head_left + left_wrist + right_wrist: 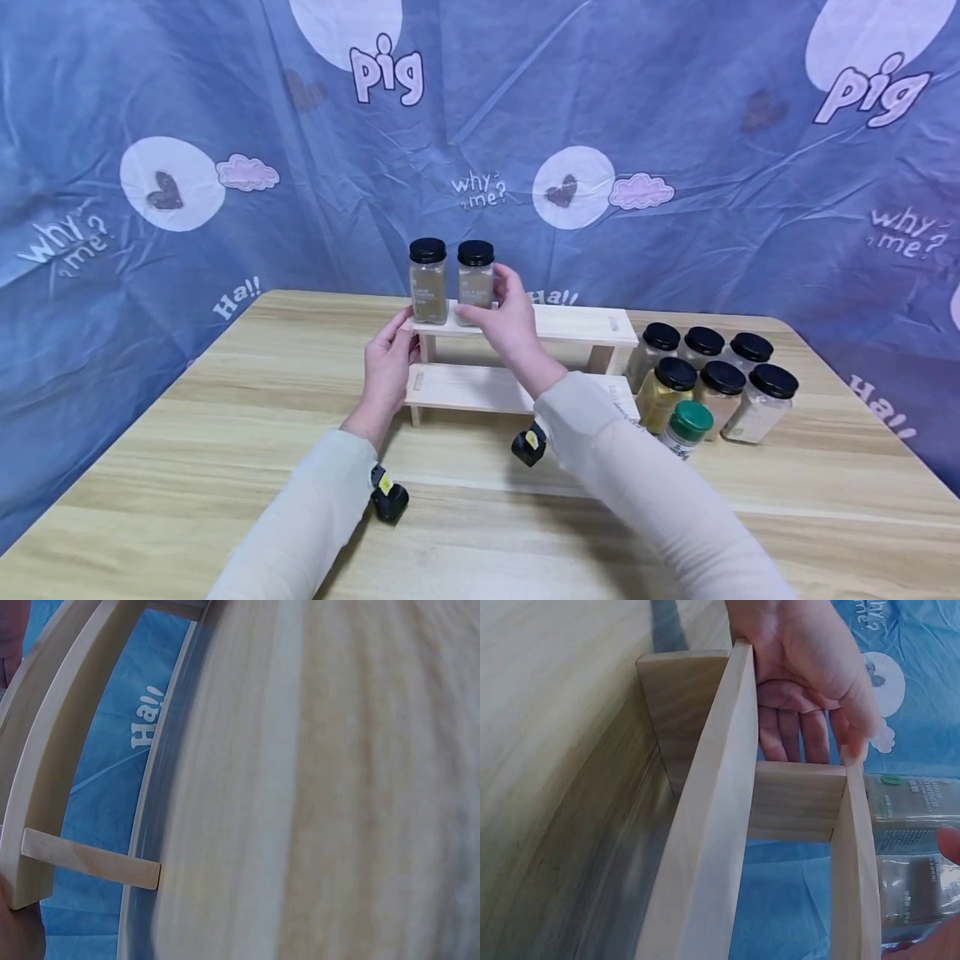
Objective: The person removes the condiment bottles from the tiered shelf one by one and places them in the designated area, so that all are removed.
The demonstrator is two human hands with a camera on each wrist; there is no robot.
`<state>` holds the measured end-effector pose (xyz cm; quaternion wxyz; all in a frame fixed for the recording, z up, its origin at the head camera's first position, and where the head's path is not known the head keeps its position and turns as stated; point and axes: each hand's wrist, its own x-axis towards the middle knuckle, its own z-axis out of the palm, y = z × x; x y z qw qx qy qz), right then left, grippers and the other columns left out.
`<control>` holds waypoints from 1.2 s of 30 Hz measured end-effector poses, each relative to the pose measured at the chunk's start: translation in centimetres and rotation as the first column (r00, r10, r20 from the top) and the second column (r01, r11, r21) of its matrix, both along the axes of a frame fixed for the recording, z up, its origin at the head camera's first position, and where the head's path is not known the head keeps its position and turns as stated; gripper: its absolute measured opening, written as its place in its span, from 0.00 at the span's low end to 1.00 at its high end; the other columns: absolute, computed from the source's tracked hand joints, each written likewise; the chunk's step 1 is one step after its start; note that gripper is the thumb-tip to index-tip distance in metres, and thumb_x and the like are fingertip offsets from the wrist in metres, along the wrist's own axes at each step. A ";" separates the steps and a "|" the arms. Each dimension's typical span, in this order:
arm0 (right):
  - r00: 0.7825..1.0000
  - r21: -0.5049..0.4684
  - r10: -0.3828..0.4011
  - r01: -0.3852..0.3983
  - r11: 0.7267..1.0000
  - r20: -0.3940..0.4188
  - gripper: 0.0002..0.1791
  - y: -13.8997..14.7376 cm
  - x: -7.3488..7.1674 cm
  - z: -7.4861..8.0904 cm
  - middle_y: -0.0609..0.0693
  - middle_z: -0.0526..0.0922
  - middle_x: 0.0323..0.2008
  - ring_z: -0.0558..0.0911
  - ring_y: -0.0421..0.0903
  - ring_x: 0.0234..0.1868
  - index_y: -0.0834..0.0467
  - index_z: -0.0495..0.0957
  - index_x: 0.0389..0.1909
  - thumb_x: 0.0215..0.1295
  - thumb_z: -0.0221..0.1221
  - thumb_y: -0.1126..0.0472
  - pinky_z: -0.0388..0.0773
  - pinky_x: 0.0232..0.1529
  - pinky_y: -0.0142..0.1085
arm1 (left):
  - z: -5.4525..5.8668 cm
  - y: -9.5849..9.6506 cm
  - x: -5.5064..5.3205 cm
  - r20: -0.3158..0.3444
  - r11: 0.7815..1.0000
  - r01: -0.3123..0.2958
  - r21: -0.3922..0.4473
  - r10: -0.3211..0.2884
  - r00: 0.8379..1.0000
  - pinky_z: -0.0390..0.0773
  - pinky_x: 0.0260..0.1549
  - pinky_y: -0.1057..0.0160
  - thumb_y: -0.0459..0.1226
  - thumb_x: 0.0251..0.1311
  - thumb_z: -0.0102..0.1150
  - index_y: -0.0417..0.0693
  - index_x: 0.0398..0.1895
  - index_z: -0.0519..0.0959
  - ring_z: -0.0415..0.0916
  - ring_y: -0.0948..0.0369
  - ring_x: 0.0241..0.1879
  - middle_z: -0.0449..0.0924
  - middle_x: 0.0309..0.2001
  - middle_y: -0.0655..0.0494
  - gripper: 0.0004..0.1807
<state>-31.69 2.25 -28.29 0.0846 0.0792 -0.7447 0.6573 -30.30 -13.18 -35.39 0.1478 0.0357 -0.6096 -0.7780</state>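
Observation:
A two-tier light wooden rack [573, 322] stands on the table. On its upper tier, at the left end, are two clear spice jars with black lids and brownish contents. My right hand [513, 321] grips the right-hand jar [474, 282], thumb in front and fingers round its far side. Beside it stands the other jar [428, 286], a small gap between them. My left hand [386, 367] holds the left end of the upper tier; in the right wrist view its thumb is at the tier's edge, with the fingers behind the end support [799, 799].
Right of the rack, several black-lidded spice jars [722, 377] stand close together, with a green-capped jar [690, 421] in front. The lower tier [480, 387] sits in front of the upper one. A blue printed cloth [420, 167] hangs behind the wood-grain table [247, 417].

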 end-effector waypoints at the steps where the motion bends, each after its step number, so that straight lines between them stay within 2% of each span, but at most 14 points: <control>1: 1.000 0.010 -0.006 0.007 1.000 -0.007 0.44 -0.1 -0.1 0.0 0.56 0.73 0.58 0.73 0.49 0.56 0.57 0.58 0.65 0.46 0.68 0.69 0.71 0.59 0.38 | 0.0 0.0 0.0 -0.001 1.000 0.002 -0.001 -0.002 1.000 0.73 0.55 0.62 0.36 0.69 0.42 0.48 0.62 0.69 0.70 0.53 0.58 0.68 0.62 0.45 0.20; 8: 0.999 0.085 -0.030 0.033 0.996 -0.036 0.45 -0.4 -0.5 -0.6 0.54 0.72 0.59 0.72 0.49 0.58 0.54 0.57 0.66 0.46 0.69 0.67 0.69 0.60 0.38 | 0.2 0.0 0.2 0.001 1.000 0.004 0.003 -0.004 1.000 0.73 0.55 0.63 0.35 0.69 0.41 0.48 0.62 0.69 0.71 0.53 0.58 0.68 0.62 0.45 0.20; 12: 0.997 0.098 -0.034 0.041 0.994 -0.069 0.46 -0.4 -0.5 -0.6 0.55 0.73 0.57 0.73 0.49 0.57 0.53 0.56 0.66 0.45 0.69 0.67 0.70 0.59 0.39 | 0.2 0.1 0.2 -0.001 1.000 0.003 0.003 -0.003 1.000 0.73 0.54 0.64 0.35 0.69 0.41 0.47 0.63 0.69 0.71 0.53 0.58 0.68 0.62 0.45 0.20; 21: 0.987 0.203 -0.091 0.117 0.972 -0.133 0.46 -0.7 -0.6 -0.8 0.56 0.78 0.50 0.78 0.50 0.49 0.51 0.57 0.65 0.44 0.70 0.64 0.74 0.54 0.40 | 0.1 0.1 0.1 -0.011 1.000 0.003 0.016 -0.003 1.000 0.74 0.54 0.64 0.35 0.69 0.42 0.46 0.62 0.69 0.71 0.53 0.57 0.69 0.62 0.44 0.20; 27: 0.983 0.222 -0.102 0.134 0.966 -0.151 0.45 -0.5 -0.6 -0.7 0.56 0.79 0.48 0.79 0.50 0.48 0.51 0.58 0.63 0.43 0.71 0.63 0.75 0.53 0.41 | 0.0 0.1 0.0 -0.023 1.000 0.004 0.029 -0.003 1.000 0.75 0.52 0.65 0.35 0.69 0.42 0.45 0.62 0.69 0.72 0.52 0.56 0.69 0.61 0.44 0.20; 36: 0.986 0.188 -0.091 0.117 0.975 -0.141 0.45 -0.3 -0.6 -0.6 0.57 0.79 0.48 0.79 0.49 0.47 0.50 0.59 0.62 0.42 0.71 0.63 0.75 0.53 0.40 | 0.0 0.1 0.0 -0.016 1.000 0.000 0.024 0.001 1.000 0.75 0.52 0.65 0.35 0.69 0.42 0.45 0.62 0.69 0.72 0.52 0.56 0.70 0.61 0.44 0.20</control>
